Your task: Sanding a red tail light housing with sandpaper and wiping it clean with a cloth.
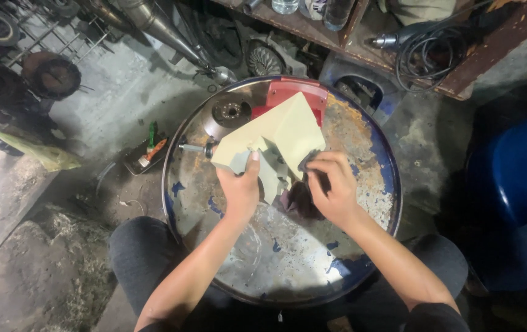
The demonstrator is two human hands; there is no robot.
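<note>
On the drum top (361, 184) that serves as surface, the left hand (240, 189) clamps the cream panel (282, 132) near its lower edge to steady it, while the right hand (332, 187), just beside, pinches a dark rag (308, 161) against it.

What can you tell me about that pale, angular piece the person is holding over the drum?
The pale piece is a cream-coloured, angular panel, like painted plastic or metal, with a grey underside showing at a notched edge. It lies tilted on the drum top, partly covering a red part. The left hand grips its lower edge; the right hand presses a dark rag against it.
</note>
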